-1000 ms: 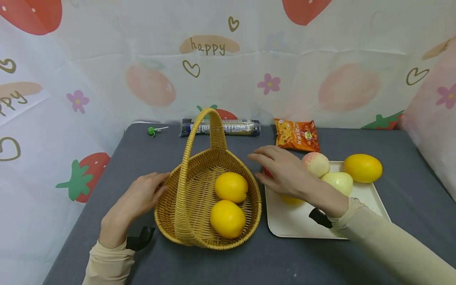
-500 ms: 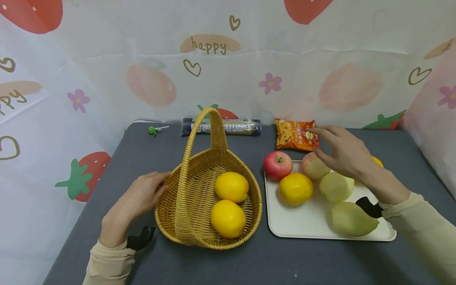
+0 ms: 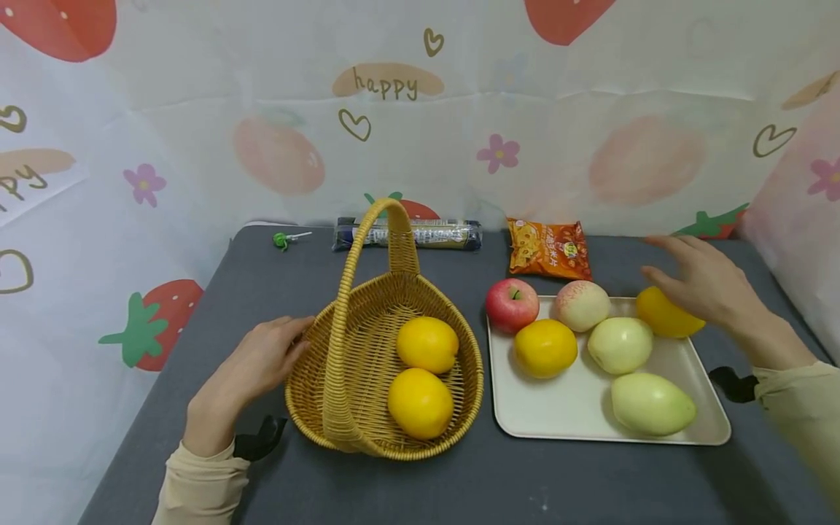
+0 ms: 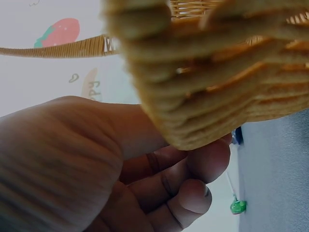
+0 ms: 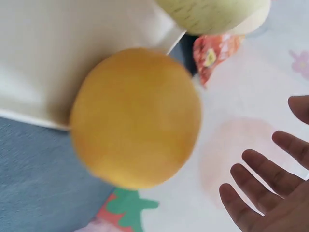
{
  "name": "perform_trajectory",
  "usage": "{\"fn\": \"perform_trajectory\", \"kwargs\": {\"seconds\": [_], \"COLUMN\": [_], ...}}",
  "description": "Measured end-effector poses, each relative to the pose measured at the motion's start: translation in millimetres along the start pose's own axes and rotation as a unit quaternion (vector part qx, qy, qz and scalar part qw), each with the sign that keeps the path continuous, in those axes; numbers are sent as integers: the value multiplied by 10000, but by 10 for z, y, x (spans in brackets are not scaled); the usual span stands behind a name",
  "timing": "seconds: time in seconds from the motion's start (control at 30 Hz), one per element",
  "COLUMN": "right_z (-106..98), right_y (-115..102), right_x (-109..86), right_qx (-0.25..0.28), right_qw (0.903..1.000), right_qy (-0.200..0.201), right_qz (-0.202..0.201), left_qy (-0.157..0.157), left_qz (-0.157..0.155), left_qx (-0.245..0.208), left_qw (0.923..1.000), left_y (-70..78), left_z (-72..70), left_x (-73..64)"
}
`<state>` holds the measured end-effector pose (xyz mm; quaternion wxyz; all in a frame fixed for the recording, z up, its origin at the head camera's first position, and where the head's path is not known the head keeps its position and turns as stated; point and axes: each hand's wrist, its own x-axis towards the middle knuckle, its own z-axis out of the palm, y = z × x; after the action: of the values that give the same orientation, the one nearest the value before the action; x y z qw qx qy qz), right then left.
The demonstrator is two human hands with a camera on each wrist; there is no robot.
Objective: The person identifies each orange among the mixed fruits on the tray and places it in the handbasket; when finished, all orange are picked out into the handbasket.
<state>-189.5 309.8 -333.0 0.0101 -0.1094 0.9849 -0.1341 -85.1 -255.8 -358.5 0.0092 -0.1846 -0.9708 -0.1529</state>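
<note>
My left hand (image 3: pixel 254 366) holds the left rim of a woven wicker basket (image 3: pixel 305 408) with an upright arched handle; in the left wrist view its fingers (image 4: pixel 195 193) curl beside the weave. Two yellow fruits (image 3: pixel 420 403) lie inside the basket. Over the far right corner of a white tray (image 3: pixel 545 415), my right hand (image 3: pixel 715 284) hovers with fingers spread and nothing in it. Nearest to it is a yellow oval fruit (image 3: pixel 666 313) at the tray's edge, which the right wrist view shows large and apart from the fingers.
On the tray are a red apple (image 3: pixel 512 305), a peach (image 3: pixel 582 305), another yellow fruit (image 3: pixel 545 348) and two pale green fruits (image 3: pixel 652 405). Behind stand an orange snack bag (image 3: pixel 549 249), a dark wrapped roll (image 3: pixel 426 235) and a green lollipop (image 3: pixel 282 240). A printed curtain backs the grey table.
From near the apple, my right hand has moved right across the tray to the yellow fruit at the far right corner, uncovering the other fruits. My left hand stays at the basket.
</note>
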Motion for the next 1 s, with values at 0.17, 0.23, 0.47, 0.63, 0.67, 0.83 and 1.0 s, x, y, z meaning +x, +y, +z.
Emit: {"fn": "perform_trajectory", "kwargs": {"seconds": [0.17,0.23,0.47,0.63,0.67,0.83,1.0], "right_z": [32,53,139,205,218,269,307], "right_y": [194,253,391,443,447,448,444], "right_x": [-62,-86,-165,-193,-194,-197,-216], "right_qx": [33,27,120,142,133,78,79], "right_qw": [9987,9977,9961,9949,9946,9941,9935], "right_qy": [-504,-672,-851,-964,-990,-1029,-1014], "right_qz": [14,-22,-206,-262,-268,-331,-514], "left_qy": [-3,-6,-48,-52,-55,-56,-39], "left_qz": [45,42,-15,-40,-62,-89,-50], "left_qx": [10,36,61,36,23,-7,-15], "left_qw": [10000,10000,10000,10000,10000,9999,10000], "left_y": [5,5,-2,-4,-3,-4,-8], "left_z": [-4,-8,-9,-6,-5,2,8], "left_x": [10,9,-1,3,1,1,-1]}}
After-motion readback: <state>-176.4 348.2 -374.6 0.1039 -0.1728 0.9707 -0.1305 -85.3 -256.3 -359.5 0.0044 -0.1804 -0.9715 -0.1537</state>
